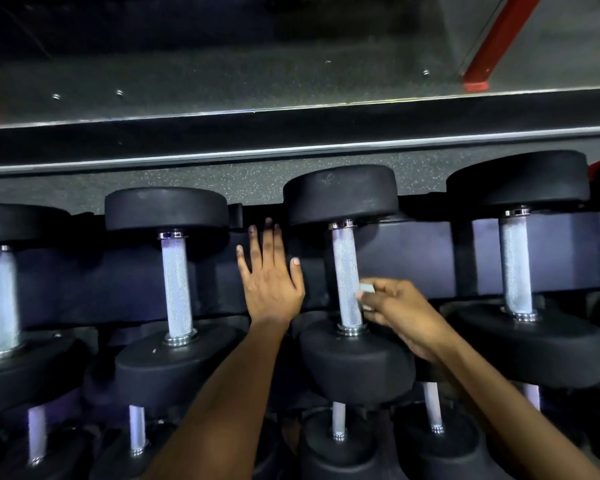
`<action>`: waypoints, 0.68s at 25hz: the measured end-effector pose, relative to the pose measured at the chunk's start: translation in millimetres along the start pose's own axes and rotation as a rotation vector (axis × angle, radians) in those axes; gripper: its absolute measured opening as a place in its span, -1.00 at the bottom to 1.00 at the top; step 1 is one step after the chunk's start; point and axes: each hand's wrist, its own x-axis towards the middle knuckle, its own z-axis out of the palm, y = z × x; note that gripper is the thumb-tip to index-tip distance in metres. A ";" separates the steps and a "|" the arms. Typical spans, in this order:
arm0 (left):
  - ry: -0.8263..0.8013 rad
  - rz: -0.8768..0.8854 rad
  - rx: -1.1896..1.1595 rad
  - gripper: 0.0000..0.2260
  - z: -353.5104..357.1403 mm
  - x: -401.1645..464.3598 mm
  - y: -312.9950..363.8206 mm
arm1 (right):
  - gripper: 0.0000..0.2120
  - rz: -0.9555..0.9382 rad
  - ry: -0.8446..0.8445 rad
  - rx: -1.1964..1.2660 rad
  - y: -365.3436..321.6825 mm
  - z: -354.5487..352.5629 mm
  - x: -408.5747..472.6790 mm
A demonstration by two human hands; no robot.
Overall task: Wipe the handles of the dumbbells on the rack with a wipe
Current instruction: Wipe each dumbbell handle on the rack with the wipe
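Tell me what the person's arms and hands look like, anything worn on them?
Both forearms are bare as far as the frame shows: no sleeves, gloves, watch or bracelets visible. The left hand and right hand show no rings; the fingernails look short and unpainted.

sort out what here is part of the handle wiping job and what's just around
Part of the job:
- wipe, pinched in the right hand
- knurled handle the wipe touches
- other dumbbell handles on the rack, e.g. and
- left hand, fingers spread on the rack

Just around:
- speckled floor
- red frame post
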 end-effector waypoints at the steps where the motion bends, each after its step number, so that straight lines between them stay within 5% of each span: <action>1: -0.001 0.003 0.003 -0.43 0.7 -0.6 -0.3 | -0.86 -0.003 0.018 -0.097 7.3 -2.5 -4.1; 6: -0.126 -0.013 -0.036 -0.43 -6.1 0.3 0.1 | -0.80 -0.025 0.301 -0.775 -11.1 6.5 -8.0; 11: -0.291 -0.060 -0.195 -0.54 -74.4 -31.8 4.9 | -0.69 -0.143 0.353 -0.503 -24.4 31.2 -40.6; 17: 0.025 -0.206 -0.369 -0.70 -154.6 -70.5 -64.0 | -0.73 -0.215 0.126 -0.377 -44.7 105.1 -59.5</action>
